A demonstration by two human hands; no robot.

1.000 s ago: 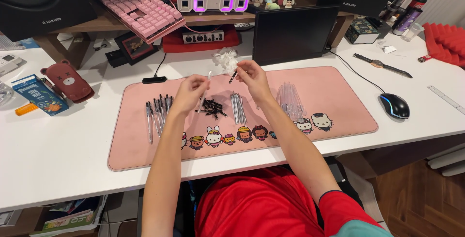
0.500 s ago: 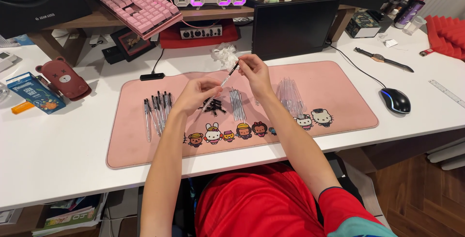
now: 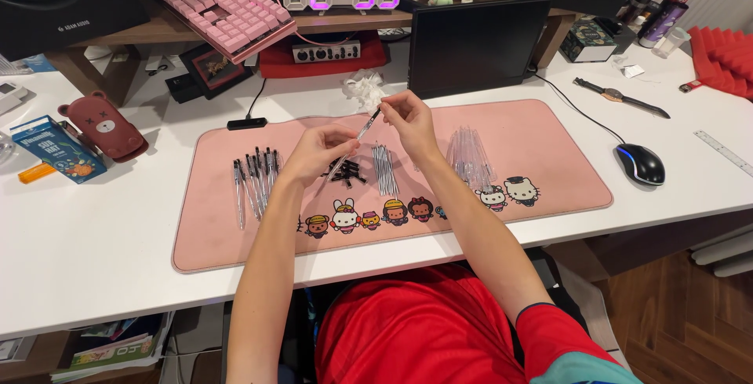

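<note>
Head view: both hands are holding one pen point(image 3: 362, 131) above the pink mat point(image 3: 549, 149). The left hand point(image 3: 318, 152) is pinching its lower end, fingers closed on it; the right hand point(image 3: 408, 117) is gripping the upper end. Finished pens point(image 3: 255, 176) are lying to the left, refills point(image 3: 383, 168) below, clear barrels point(image 3: 469, 156) to the right.

Bare pink mat point(image 3: 549, 137) right of clear tubes point(image 3: 469, 156); assembled pens point(image 3: 255, 180) left, monitor point(image 3: 478, 43) behind block passage.
</note>
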